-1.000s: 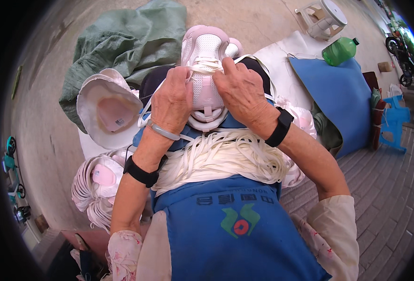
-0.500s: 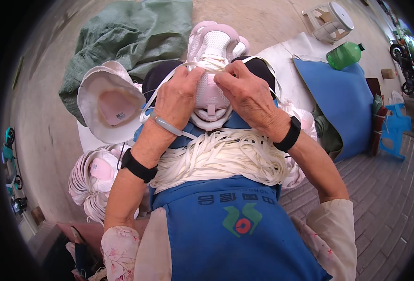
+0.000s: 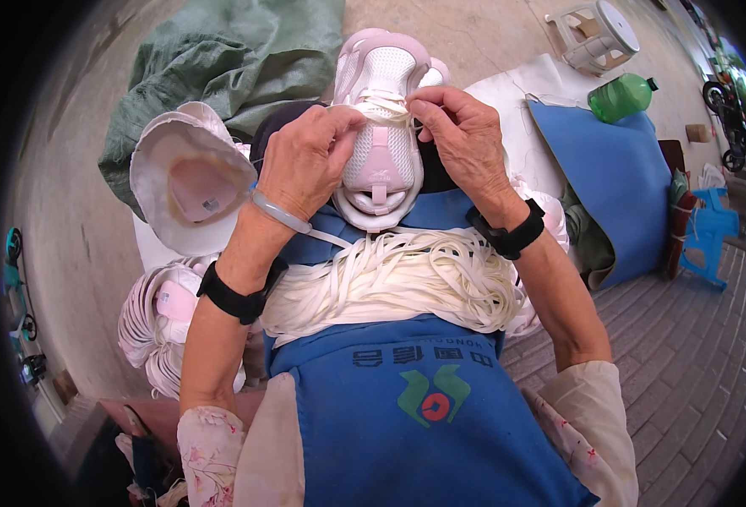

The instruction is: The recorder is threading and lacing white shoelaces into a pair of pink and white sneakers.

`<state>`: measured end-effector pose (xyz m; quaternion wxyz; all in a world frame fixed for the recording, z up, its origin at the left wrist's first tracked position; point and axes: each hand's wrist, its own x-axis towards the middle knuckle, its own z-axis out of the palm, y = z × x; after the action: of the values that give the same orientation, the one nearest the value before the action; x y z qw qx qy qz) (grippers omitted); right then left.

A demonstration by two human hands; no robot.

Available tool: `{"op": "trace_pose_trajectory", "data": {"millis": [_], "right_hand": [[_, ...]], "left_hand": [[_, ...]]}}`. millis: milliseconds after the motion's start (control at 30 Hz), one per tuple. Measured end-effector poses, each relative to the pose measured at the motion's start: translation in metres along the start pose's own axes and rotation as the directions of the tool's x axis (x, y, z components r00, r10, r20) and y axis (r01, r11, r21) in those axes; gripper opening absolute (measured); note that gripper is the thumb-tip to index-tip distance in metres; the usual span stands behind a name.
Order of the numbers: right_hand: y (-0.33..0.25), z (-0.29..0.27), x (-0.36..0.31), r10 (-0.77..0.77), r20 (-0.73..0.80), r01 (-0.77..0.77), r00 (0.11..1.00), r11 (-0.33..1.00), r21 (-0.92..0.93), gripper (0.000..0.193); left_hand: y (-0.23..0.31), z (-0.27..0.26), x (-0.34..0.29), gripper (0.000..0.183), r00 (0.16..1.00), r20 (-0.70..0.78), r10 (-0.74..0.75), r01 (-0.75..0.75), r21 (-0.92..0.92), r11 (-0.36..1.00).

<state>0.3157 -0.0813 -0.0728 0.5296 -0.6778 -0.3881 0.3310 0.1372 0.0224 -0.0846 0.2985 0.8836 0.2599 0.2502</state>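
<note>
A pink and white shoe upper point(image 3: 379, 173) lies in my lap between my hands, its pink tongue and heel loop toward me. A cream shoelace point(image 3: 383, 108) crosses its upper part in several rows. My left hand point(image 3: 308, 158) is closed at the left edge of the lacing, thumb and forefinger pinching the lace. On the other side my right hand point(image 3: 462, 139) pinches the lace at the right edge of the rows. A thick heap of loose cream laces point(image 3: 394, 283) rests on my blue apron point(image 3: 390, 406), close to my body.
A white, stained cone-shaped container point(image 3: 191, 182) stands at left, beside a green sheet point(image 3: 221, 76). Stacked pink-white shoe uppers point(image 3: 170, 313) sit at lower left. To the right are a blue sheet point(image 3: 601, 186), a green bottle point(image 3: 620, 98), a white stool point(image 3: 597, 35) and a blue stool point(image 3: 711, 228).
Both hands have moved away from me, up the shoe to the lacing, uncovering the pink tongue. The long lace loops at the sides are no longer seen spread out.
</note>
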Motion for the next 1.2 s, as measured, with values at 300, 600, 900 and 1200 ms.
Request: {"op": "trace_pose_trajectory", "data": {"millis": [300,600,900,1200], "right_hand": [[-0.041,0.024,-0.068,-0.339,0.626,0.414,0.702,0.91,0.028,0.011],[-0.013,0.04,-0.021,-0.331,0.217,0.395,0.918,0.73,-0.558,0.016],[-0.011,0.053,-0.002,-0.294,0.333,0.442,0.896,0.524,-0.728,0.012],[-0.045,0.007,-0.05,-0.106,0.495,0.233,0.862,0.951,-0.201,0.014]], "left_hand": [[-0.006,-0.004,0.006,0.013,0.966,0.068,-0.25,0.256,-0.107,0.961],[-0.01,-0.004,0.001,0.016,0.978,0.069,-0.197,0.203,-0.089,0.975],[-0.003,-0.006,0.003,0.015,0.958,0.116,-0.263,0.281,-0.189,0.941],[0.011,-0.018,-0.036,0.026,0.881,0.085,0.465,-0.471,0.071,0.879]]}}
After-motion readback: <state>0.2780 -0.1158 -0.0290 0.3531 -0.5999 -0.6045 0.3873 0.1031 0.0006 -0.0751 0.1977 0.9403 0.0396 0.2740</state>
